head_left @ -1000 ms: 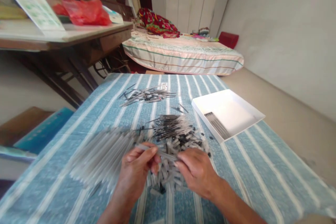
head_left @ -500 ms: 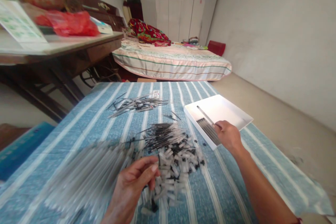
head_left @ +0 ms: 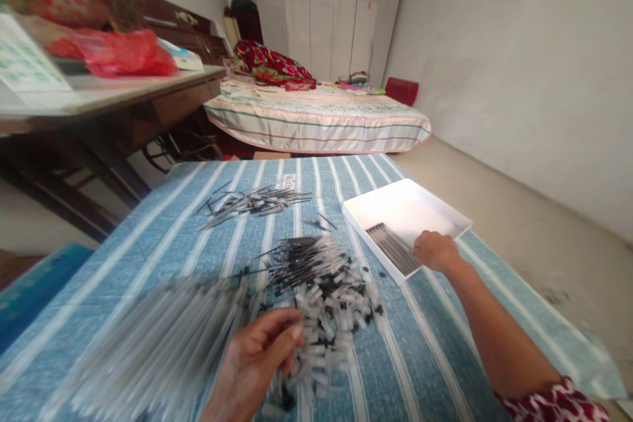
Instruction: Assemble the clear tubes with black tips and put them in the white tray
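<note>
My right hand (head_left: 436, 250) is over the right side of a shallow white box (head_left: 378, 256). Its fingers are closed at the near end of a row of grey pens (head_left: 393, 247), on a pen lying along that row. Near the front, my left hand (head_left: 260, 356) hovers with thumb and fingertips pinched together; what they hold, if anything, is hidden. Small clear and black pen caps (head_left: 329, 316) lie loose beside it. To its left rests a large bundle of translucent pen barrels (head_left: 163, 336), partly blurred. Thin dark refills (head_left: 304, 257) are heaped beyond the caps.
Another pile of thin dark and clear pen parts (head_left: 257, 201) lies farther back on the striped blue cloth (head_left: 190, 194). A side table (head_left: 123, 92) with red plastic bags (head_left: 121, 53) stands left. Behind is a bed (head_left: 316, 115); a blue box (head_left: 42, 290) sits low left.
My right hand has lowered the pen from a slant above the box down beside the row. My left hand keeps its pinch with little movement. The view has shifted slightly.
</note>
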Motion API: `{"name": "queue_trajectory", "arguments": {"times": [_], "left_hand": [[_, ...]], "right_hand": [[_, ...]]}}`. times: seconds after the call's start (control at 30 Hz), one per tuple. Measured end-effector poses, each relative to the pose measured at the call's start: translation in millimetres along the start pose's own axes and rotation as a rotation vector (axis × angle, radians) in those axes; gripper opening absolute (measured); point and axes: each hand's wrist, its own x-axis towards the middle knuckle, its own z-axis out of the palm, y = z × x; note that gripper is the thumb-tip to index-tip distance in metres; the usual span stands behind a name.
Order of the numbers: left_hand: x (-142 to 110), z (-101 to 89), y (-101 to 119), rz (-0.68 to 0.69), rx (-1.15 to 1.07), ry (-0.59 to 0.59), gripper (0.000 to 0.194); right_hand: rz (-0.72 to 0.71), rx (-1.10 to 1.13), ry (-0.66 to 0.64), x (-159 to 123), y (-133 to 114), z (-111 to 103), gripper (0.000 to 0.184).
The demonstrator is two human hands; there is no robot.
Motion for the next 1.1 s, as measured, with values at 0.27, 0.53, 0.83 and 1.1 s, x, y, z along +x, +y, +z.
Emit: {"name": "queue_trajectory", "arguments": {"times": [0.27,0.53,0.83,1.1], "left_hand": [[-1,2.6,-2,0.02,0.021,0.016,0.024],[5,-3.0,-4,0.023,0.033,0.003,0.023],[8,-4.3,-10,0.038,0.01,0.055,0.021],[5,-5.1,-3,0.105,0.012,0.189,0.016]], "right_hand": [[-0.021,-0.019,-0.025,-4,-2,-4,0.028],[-0.039,0.003,0.075,-17,-6,-3,0.032],[-0.537,0.427,0.518,-68,-58,8,0.026],[-0.694,0.471,0.429,-73,-101,17,0.014]]}}
